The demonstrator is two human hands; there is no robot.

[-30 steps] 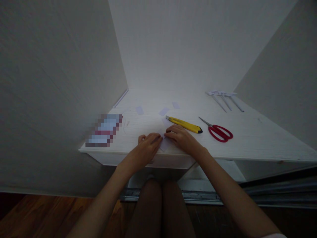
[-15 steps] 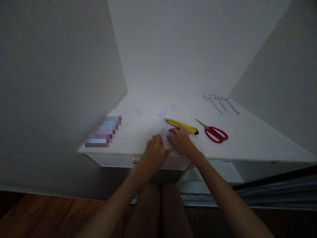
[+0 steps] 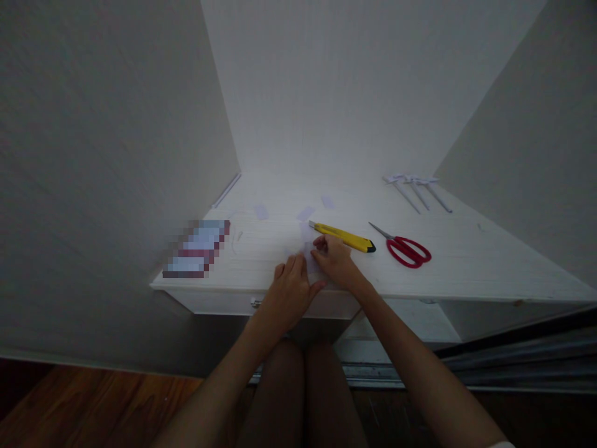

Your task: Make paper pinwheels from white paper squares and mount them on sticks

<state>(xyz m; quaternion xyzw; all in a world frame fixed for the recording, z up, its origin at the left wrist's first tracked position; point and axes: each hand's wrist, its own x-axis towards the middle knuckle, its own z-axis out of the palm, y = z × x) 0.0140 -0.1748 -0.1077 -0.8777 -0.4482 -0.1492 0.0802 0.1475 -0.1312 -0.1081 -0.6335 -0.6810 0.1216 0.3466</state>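
Note:
A small white paper piece (image 3: 310, 257) lies near the front edge of the white table (image 3: 466, 261). My left hand (image 3: 291, 292) rests flat on its near side with fingers pressing down. My right hand (image 3: 333, 260) has its fingertips curled on the paper's far right side, pinching or folding it. A yellow utility knife (image 3: 342, 236) lies just beyond my right hand. Red-handled scissors (image 3: 407, 247) lie further right.
Small paper scraps (image 3: 305, 213) are scattered mid-table. Several folded white paper sticks (image 3: 417, 188) lie at the back right. A blurred flat object (image 3: 196, 249) sits at the left front corner. Walls close in on the left, back and right.
My left hand has turned from fingertips on the paper to a flat palm pressing it. My right hand has shifted slightly forward onto the paper's far edge.

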